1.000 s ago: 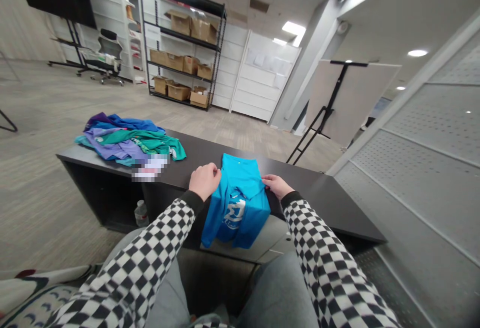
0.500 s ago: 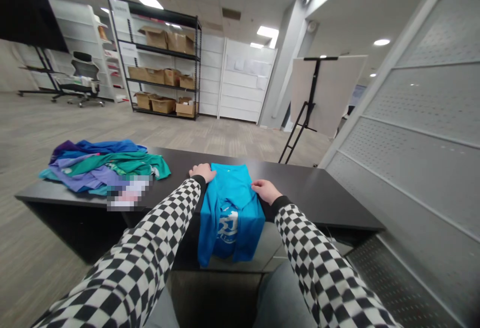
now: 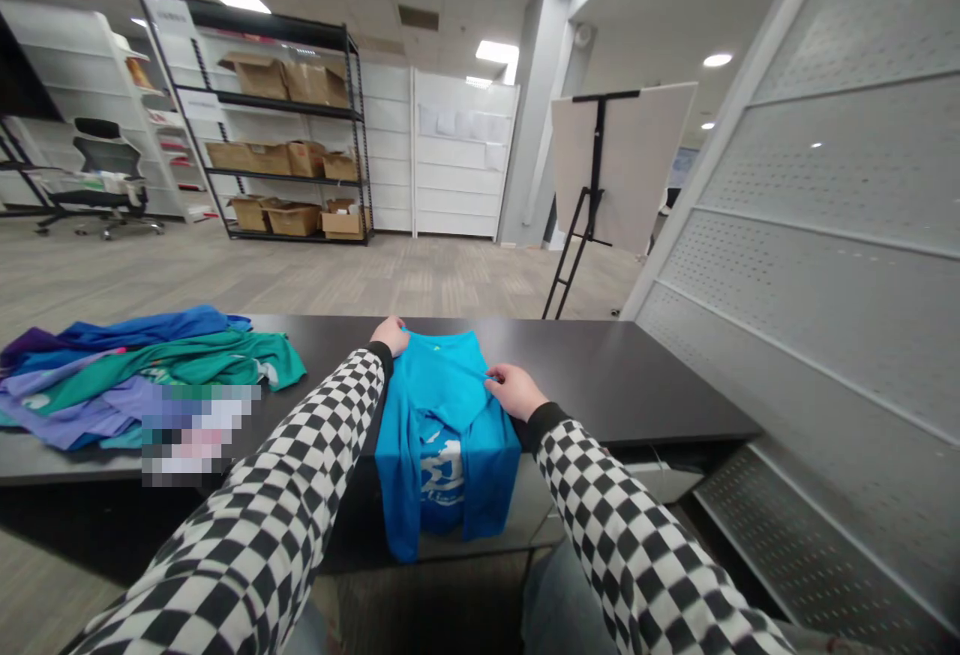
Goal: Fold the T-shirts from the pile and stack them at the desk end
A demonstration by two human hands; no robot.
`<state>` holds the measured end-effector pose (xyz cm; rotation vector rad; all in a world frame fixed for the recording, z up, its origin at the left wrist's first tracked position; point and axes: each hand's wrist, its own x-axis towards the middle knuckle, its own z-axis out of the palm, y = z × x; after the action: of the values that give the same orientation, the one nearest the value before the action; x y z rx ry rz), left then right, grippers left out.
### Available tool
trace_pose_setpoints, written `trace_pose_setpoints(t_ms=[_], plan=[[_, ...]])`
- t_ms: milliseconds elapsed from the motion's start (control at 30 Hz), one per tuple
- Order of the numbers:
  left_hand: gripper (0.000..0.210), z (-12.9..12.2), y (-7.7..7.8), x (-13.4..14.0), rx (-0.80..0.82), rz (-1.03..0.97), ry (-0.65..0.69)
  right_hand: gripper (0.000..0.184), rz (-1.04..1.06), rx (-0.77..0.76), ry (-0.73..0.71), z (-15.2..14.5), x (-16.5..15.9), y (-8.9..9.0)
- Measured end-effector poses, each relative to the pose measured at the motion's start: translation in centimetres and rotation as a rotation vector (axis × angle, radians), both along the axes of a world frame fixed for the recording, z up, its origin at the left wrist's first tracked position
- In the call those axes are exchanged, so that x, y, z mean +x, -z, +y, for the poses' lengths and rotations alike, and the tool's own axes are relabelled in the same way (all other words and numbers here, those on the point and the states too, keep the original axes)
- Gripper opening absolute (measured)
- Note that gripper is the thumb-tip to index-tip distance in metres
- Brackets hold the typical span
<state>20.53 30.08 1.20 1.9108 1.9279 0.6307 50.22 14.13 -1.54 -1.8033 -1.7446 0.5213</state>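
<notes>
A bright blue long-sleeved shirt [image 3: 442,405] lies partly folded on the dark table, with its sleeves and a white-printed part hanging over the front edge. My left hand [image 3: 391,336] is closed on the shirt's far left corner. Its fingertips are partly hidden from me. At the right side, my right hand [image 3: 517,391] pinches the edge of the cloth, and a taut fold line runs from it toward the far left corner. Both forearms wear black-and-white checkered sleeves.
The dark table [image 3: 585,365] stretches across in front of me. On its left lies a pile of clothes [image 3: 150,370] in green, purple and blue, beside a blurred-out patch. Beyond stand a shelf rack [image 3: 281,100] with cardboard boxes, an easel board [image 3: 622,170] and a perforated panel [image 3: 840,235].
The view has turned rightward. My right hand has drawn up the shirt's right edge, making a taut fold. My left hand has closed at the far left corner.
</notes>
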Motion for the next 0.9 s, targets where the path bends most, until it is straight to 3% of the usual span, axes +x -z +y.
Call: trace_pose_setpoints(t_ms=[200, 400, 500, 600, 733, 800, 900], plan=[[0.032, -1.6, 0.4, -0.4, 0.126, 0.048, 0.065, 0.012, -0.084, 0.020, 0.051, -0.3, -0.8, 0.1], [0.039, -5.1, -0.3, -1.5, 0.256, 0.010, -0.043, 0.026, -0.143, 0.080, 0.076, -1.7, -1.5, 0.1], [0.031, -9.0, -0.4, -2.8, 0.319, -0.057, -0.005, 0.028, -0.170, 0.118, 0.099, -2.1, -1.8, 0.1], [0.026, -15.1, -0.1, -3.6, 0.362, -0.092, 0.151, 0.027, -0.193, 0.136, 0.095, -2.0, -2.0, 0.3], [0.045, -22.9, 0.1, -2.9, 0.213, 0.147, 0.269, 0.026, -0.235, 0.156, 0.080, -1.7, -2.2, 0.7], [0.046, -25.1, -0.2, -2.0, 0.110, 0.289, 0.269, 0.027, -0.247, 0.161, 0.082, -1.8, -2.4, 0.6], [0.033, -26.1, -0.8, -0.7, 0.040, 0.433, 0.241, 0.028, -0.263, 0.140, 0.085, -2.0, -2.7, 0.3]])
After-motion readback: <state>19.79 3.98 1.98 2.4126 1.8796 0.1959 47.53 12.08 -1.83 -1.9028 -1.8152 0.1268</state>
